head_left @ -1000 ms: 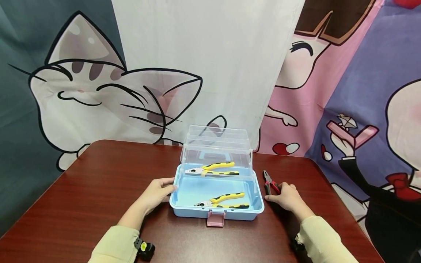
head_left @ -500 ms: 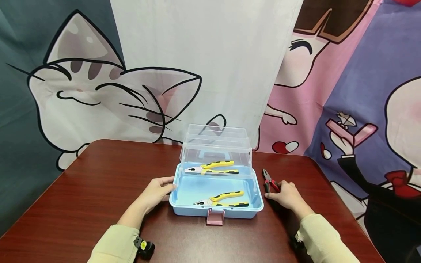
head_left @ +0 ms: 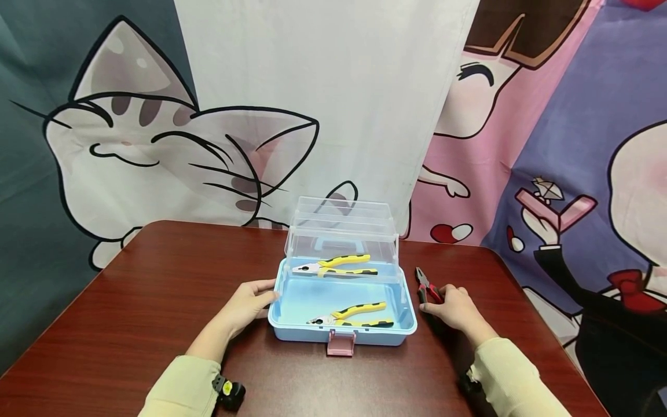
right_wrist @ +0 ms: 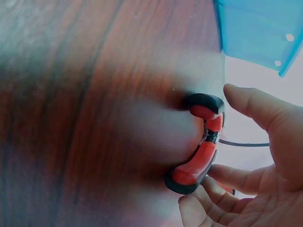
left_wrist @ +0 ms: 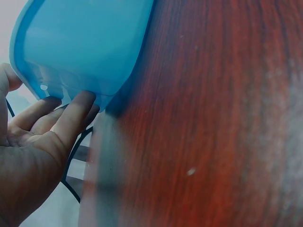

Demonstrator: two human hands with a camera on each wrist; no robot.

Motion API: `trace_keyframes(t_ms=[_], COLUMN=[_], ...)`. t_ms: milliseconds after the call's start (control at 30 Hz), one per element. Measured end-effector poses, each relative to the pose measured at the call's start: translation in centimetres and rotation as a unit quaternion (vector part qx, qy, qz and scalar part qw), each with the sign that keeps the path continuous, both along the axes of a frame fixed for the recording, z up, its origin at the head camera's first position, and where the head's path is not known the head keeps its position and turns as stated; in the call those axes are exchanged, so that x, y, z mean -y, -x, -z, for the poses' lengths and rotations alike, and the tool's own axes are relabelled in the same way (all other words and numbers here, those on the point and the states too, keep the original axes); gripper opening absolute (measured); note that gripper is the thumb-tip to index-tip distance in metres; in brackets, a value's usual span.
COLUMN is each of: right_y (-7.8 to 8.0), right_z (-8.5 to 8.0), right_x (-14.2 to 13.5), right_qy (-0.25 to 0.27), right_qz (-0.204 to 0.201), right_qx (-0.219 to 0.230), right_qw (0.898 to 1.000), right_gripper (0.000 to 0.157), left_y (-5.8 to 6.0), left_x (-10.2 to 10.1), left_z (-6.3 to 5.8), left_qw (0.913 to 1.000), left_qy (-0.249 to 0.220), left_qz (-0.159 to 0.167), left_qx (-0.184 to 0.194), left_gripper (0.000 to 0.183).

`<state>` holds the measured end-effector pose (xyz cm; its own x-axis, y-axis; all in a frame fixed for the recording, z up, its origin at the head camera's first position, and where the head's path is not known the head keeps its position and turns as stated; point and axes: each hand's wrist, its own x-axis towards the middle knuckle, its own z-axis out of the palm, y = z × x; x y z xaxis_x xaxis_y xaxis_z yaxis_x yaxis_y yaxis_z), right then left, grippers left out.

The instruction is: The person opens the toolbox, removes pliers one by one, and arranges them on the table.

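Observation:
A light-blue toolbox [head_left: 339, 335] sits on the table, its clear lid [head_left: 341, 217] raised at the back. Combination pliers with yellow-and-black handles [head_left: 359, 311] lie near its front wall. A similar yellow pair [head_left: 333, 271] shows through the lid at the back. At the left wall, my left hand [head_left: 245, 310] holds the toolbox, thumb at the rim and fingers against the outside. To the right, red-and-black pliers [head_left: 427, 288] lie on the table. My right hand [head_left: 453, 313] is around their handles [right_wrist: 203, 153]; fingertips are near one handle, and the thumb looks slightly apart from the other.
The brown wooden table [head_left: 172, 278] carries the toolbox and pliers. A pink latch [head_left: 341, 343] hangs off the toolbox's front. Behind the table hangs a printed cartoon cloth [head_left: 323, 87]. A wrist camera [head_left: 229, 394] is strapped at the left sleeve.
My right thumb has shifted slightly forward beside the red pliers' handle. The left hand, the toolbox and the yellow pliers have stayed put; the head view shifts only a little.

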<state>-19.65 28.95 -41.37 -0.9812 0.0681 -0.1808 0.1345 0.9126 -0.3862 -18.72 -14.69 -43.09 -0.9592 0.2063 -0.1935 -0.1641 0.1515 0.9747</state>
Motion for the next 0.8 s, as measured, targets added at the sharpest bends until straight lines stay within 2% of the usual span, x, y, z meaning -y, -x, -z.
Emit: trace_keyframes(t_ms=[300,800], right_y=[-0.2,-0.2], right_z=[-0.5,-1.2], right_x=[0.0,0.1], right_qy=[0.009,0.010], right_qz=[0.010,-0.005], right_qx=[0.005,-0.018], right_qw=[1.000,1.000], right_gripper=[0.077,0.076], left_y=[-0.1,-0.1], left_x=[0.0,0.0], left_z=[-0.1,-0.1], left_qw=[1.0000,1.0000], left_qy=[0.002,0.002], left_qz=[0.004,0.006], left_qx=[-0.005,-0.003], left_gripper=[0.052,0.052])
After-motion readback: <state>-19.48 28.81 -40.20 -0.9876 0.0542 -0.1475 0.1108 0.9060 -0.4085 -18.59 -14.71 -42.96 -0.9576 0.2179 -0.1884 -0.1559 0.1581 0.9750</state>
